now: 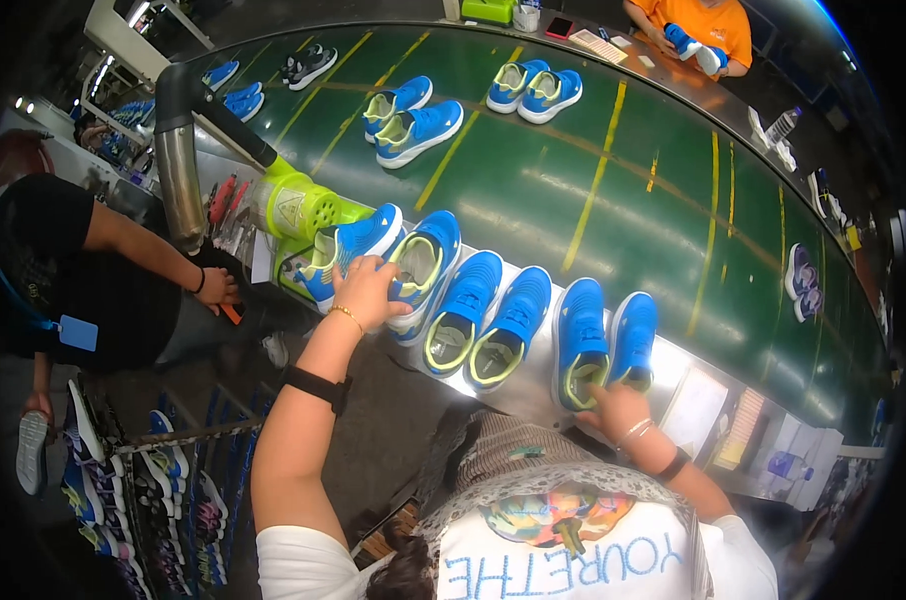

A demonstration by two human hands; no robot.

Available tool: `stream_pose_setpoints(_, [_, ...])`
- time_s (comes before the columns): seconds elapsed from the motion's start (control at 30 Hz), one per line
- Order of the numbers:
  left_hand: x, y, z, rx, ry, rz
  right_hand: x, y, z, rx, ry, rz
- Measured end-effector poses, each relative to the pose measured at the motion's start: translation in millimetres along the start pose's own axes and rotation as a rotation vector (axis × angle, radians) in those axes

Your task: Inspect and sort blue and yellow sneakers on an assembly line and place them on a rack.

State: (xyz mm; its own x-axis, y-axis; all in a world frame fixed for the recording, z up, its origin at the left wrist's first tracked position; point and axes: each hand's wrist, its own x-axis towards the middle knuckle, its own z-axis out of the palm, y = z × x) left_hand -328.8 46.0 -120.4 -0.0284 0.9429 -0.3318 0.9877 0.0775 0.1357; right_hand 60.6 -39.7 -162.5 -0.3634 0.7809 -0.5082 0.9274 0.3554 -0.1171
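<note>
Left hand (368, 290) lies on the heel of a blue shoe (420, 268) with a yellow-green lining, fingers curled over the rim, gripping it. Right hand (618, 405) touches the heel of another blue shoe (580, 345) at the belt's near edge; fingers bent, though whether they pinch it is hard to tell.

Two more blue shoes (488, 320) sit between them, one (635, 338) just beyond at 3 o'clock. A yellow-green machine (298, 205) with a grey duct (178, 160) stands at 10 o'clock. Further pairs (413, 120) ride the green conveyor belt (623, 230) at 12 o'clock. A person in black (63, 270) stands at 9 o'clock; a person in orange (698, 25) at 1 o'clock. Shoe racks (123, 480) at 8 o'clock.
</note>
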Motion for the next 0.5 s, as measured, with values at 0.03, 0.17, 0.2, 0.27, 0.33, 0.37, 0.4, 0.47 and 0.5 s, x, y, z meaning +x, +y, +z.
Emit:
stream_pose_setpoints(0.03, [-2,-3,-1,0.01,0.003,-0.01,3,-12,-10,0.173,0.109,-0.139])
stream_pose_setpoints(0.17, [-4,-9,12,-0.061,0.209,0.064,48,-59,-6,0.445,0.28,-0.57])
stream_pose_setpoints(0.2, [-11,1,14,0.02,0.427,0.133,63,-68,7,0.446,0.293,-0.595])
stream_pose_setpoints(0.27, [-23,18,8,-0.104,0.628,0.214,83,-85,23,0.374,0.326,-0.526])
stream_pose_setpoints(0.33, [-45,17,20,-0.227,0.663,0.246,90,-97,26,0.302,0.363,-0.472])
stream_pose_setpoints(0.37, [-57,11,29,-0.209,0.727,0.174,89,-101,23,0.395,0.366,-0.484])
stream_pose_setpoints(0.4, [-65,-2,42,-0.211,0.711,0.066,88,-105,21,0.486,0.369,-0.489])
stream_pose_setpoints(0.47, [-76,-22,48,-0.088,0.778,-0.186,94,-115,21,0.499,0.348,-0.529])
stream_pose_setpoints(0.5, [-73,-33,46,-0.034,0.752,-0.272,98,-123,20,0.458,0.216,-0.449])
